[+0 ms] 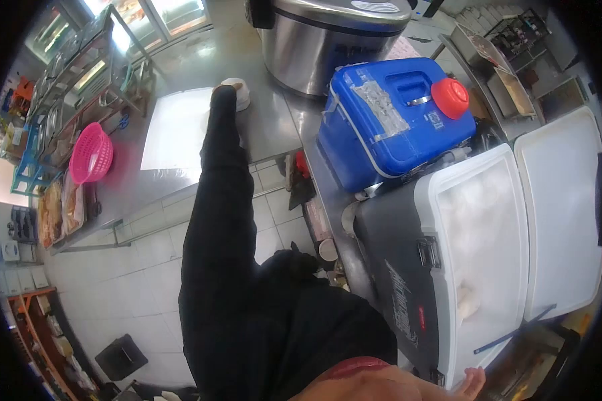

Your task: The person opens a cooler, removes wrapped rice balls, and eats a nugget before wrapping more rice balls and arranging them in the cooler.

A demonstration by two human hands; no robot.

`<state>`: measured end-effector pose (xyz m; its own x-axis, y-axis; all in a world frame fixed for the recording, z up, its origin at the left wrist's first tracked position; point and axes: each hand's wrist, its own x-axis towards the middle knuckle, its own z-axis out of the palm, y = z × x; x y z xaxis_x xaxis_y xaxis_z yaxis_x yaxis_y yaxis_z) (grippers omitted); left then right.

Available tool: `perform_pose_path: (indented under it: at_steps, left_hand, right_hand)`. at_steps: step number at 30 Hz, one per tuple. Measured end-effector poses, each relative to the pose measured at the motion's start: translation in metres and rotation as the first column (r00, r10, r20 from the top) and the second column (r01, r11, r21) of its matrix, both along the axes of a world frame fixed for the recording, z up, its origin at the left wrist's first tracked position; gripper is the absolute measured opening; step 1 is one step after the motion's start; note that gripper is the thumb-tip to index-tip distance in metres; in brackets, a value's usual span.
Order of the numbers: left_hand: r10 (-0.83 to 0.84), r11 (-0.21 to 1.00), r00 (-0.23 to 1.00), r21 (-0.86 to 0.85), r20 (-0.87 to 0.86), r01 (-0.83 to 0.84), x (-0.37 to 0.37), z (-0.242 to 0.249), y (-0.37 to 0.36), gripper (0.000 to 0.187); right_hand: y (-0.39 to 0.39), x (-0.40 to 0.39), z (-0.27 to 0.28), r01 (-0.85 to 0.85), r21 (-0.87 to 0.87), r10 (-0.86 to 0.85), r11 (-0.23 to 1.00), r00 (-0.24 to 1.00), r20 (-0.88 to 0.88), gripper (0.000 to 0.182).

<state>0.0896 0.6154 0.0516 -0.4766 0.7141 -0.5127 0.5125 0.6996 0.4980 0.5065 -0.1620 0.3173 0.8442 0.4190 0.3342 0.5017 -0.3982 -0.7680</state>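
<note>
My left arm, in a black sleeve, stretches forward over the metal table. Little of my left hand (232,85) shows past the cuff. It is against a white rounded item (241,97), whose kind I cannot make out, and its fingers are hidden. Beside it a white sheet (174,130) lies flat on the table. At the bottom right, my right hand (473,382) is by the near corner of a grey and white cooler box (398,287), fingers apart and slightly bent, nothing seen in them. The cooler's white lid (560,214) is swung open; a pale item (468,302) lies inside.
A blue jug (398,147) with a red cap (450,99) stands behind the cooler, near a large steel pot (328,47). On the table's left are a pink basket (92,152) and blue scissors (123,121). A dark blue strip (512,330) crosses the cooler's edge.
</note>
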Motion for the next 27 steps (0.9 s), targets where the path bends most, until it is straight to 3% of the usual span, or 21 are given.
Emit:
perform_pose_path:
  at_steps: [3, 5, 7, 8, 9, 11, 12, 13, 14, 15, 17, 18, 19, 20, 21, 23, 24, 27]
  left_hand:
    - [-0.22, 0.971, 0.971, -0.071, 0.094, 0.227, -0.007, -0.008, 0.012, 0.065]
    - [-0.266, 0.959, 0.963, -0.088, 0.041, 0.268, -0.005, -0.009, 0.014, 0.065]
    - [-0.216, 0.971, 0.972, -0.121, -0.09, 0.204, -0.001, -0.008, 0.012, 0.065]
    - [-0.133, 0.986, 0.97, -0.128, -0.202, 0.108, 0.006, -0.005, 0.006, 0.066]
    - [-0.041, 0.993, 0.942, -0.121, -0.334, 0.0, 0.015, -0.001, 0.001, 0.066]
    - [-0.164, 0.986, 0.87, -0.086, -0.465, 0.14, 0.025, -0.002, -0.004, 0.066]
    - [-0.549, 0.793, 0.687, -0.037, -0.475, 0.608, 0.024, -0.014, 0.004, 0.054]
    - [-0.762, 0.4, 0.354, 0.034, -0.542, 0.916, 0.023, -0.028, 0.014, 0.043]
    - [-0.73, 0.214, -0.014, -0.247, -0.684, 0.945, 0.036, 0.002, -0.009, 0.04]
    - [-0.763, 0.292, 0.259, 0.041, -0.592, 0.955, 0.026, -0.016, 0.002, 0.038]
    - [-0.634, 0.41, 0.267, -0.023, -0.726, 0.912, 0.006, -0.061, 0.023, 0.046]
    - [-0.495, 0.537, 0.549, 0.259, -0.674, 0.803, 0.006, -0.056, 0.02, 0.049]
    - [-0.408, 0.517, 0.836, 0.661, -0.368, 0.544, 0.022, -0.038, 0.011, 0.051]
    - [-0.442, 0.41, 0.896, 0.878, -0.044, 0.245, 0.039, -0.02, 0.002, 0.054]
    - [-0.549, 0.302, 0.823, 0.953, 0.145, 0.033, 0.059, 0.008, -0.016, 0.057]
    - [-0.808, 0.14, 0.55, 0.975, 0.213, -0.171, 0.101, 0.071, -0.057, 0.063]
    - [-0.827, 0.127, 0.516, 0.967, 0.225, -0.219, 0.111, 0.103, -0.073, 0.062]
    - [-0.922, 0.148, 0.339, 0.979, 0.188, -0.14, 0.173, 0.187, -0.114, 0.06]
  right_hand:
    - [-0.002, 0.002, 0.0, -0.059, 0.038, 0.059, 0.998, 0.998, 0.001, 0.027]
    - [-0.011, 0.005, -0.004, -0.013, 0.013, 0.013, 1.0, 1.0, -0.014, 0.026]
    - [-0.01, 0.002, -0.001, 0.027, -0.009, -0.027, 1.0, 0.999, -0.036, 0.026]
    - [-0.013, 0.004, -0.001, -0.001, -0.008, 0.001, 1.0, 1.0, -0.014, 0.027]
    - [-0.035, 0.022, -0.016, 0.085, -0.058, -0.084, 0.995, 0.996, 0.022, 0.029]
    - [-0.033, 0.019, -0.014, 0.109, -0.069, -0.104, 0.992, 0.991, 0.081, 0.029]
    - [-0.022, 0.01, -0.01, 0.176, -0.094, -0.165, 0.98, 0.979, 0.119, 0.029]
    - [-0.016, 0.005, -0.009, 0.229, -0.064, -0.224, 0.971, 0.971, 0.085, 0.027]
    - [-0.023, 0.008, -0.011, 0.192, -0.085, -0.185, 0.978, 0.979, 0.085, 0.027]
    - [-0.028, 0.01, -0.016, 0.198, -0.058, -0.198, 0.978, 0.98, 0.022, 0.027]
    - [-0.022, 0.006, -0.017, 0.151, 0.072, -0.149, 0.986, 0.988, -0.035, 0.027]
    - [-0.013, 0.002, -0.012, 0.14, 0.09, -0.137, 0.986, 0.99, -0.043, 0.027]
    - [-0.006, 0.001, -0.007, 0.11, 0.101, -0.109, 0.989, 0.994, -0.017, 0.027]
    - [0.0, -0.003, -0.001, 0.121, 0.115, -0.118, 0.986, 0.992, -0.032, 0.027]
    - [0.005, -0.008, 0.004, 0.115, 0.13, -0.109, 0.985, 0.993, -0.048, 0.027]
    - [0.009, -0.017, 0.007, 0.1, 0.185, -0.098, 0.978, 0.995, -0.018, 0.026]
    - [0.009, -0.02, 0.008, 0.107, 0.19, -0.107, 0.976, 0.994, -0.013, 0.025]
    - [0.006, -0.019, 0.006, 0.097, 0.182, -0.1, 0.978, 0.995, 0.012, 0.024]
